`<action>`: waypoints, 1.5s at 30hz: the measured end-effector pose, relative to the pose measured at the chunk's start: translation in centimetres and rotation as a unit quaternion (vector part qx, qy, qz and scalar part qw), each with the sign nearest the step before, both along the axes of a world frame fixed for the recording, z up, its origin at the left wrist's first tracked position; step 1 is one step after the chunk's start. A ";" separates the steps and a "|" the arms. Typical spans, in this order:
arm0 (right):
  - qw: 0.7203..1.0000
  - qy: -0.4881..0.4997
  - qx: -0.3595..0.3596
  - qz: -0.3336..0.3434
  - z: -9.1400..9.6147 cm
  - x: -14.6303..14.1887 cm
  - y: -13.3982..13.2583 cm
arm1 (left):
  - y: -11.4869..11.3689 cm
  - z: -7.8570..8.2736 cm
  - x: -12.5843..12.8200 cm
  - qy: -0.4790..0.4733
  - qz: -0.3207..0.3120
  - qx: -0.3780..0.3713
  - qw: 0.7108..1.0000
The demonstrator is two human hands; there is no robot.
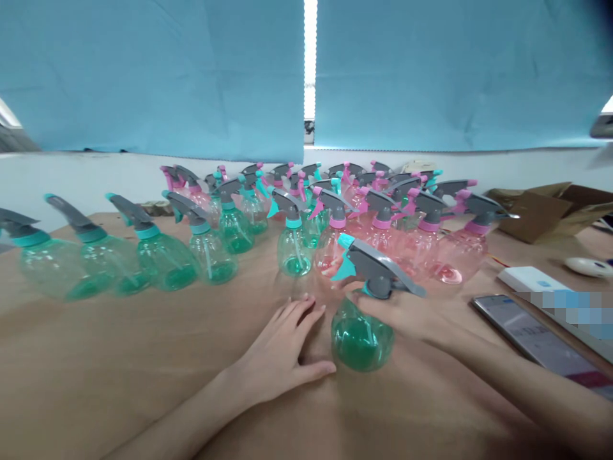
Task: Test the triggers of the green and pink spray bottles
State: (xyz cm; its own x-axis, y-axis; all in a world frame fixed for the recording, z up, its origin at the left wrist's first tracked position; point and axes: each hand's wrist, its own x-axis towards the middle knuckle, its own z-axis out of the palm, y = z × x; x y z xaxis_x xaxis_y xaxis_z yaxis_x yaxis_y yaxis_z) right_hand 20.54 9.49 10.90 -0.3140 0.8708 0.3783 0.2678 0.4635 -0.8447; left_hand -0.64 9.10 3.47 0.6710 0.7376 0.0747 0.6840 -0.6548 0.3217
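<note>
A green see-through spray bottle (363,338) with a grey and turquoise trigger head leans slightly at the front, close to the table surface. My right hand (383,306) grips it around the neck from behind, and the bottle hides part of the fingers. To its left, my left hand (287,351) lies palm down on the wooden table (143,358), fingers spread and holding nothing, its thumb just short of the bottle. Beyond my fingertips stand another green spray bottle (294,249) and a pink spray bottle (335,239).
Several green spray bottles (165,259) line the left side. Pink spray bottles (462,249) stand at centre right, with mixed ones behind. On the right lie a phone (536,338), a white box (531,279), a white mouse (589,267) and an open cardboard box (546,214). Blue blinds (454,76) hang behind.
</note>
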 end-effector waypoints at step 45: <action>0.997 -0.075 0.015 -0.016 -0.8 0.3 0.4 | 0.0 -0.1 0.0 0.007 0.001 0.000 1.000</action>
State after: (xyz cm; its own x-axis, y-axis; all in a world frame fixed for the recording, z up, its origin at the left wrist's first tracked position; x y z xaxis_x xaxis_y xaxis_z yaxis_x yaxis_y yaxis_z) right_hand 20.83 9.85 10.08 -0.3417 0.8702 0.3550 0.4047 0.4772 -0.7801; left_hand -0.62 9.08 3.41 0.6700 0.7395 0.0652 0.6902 -0.6529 0.3121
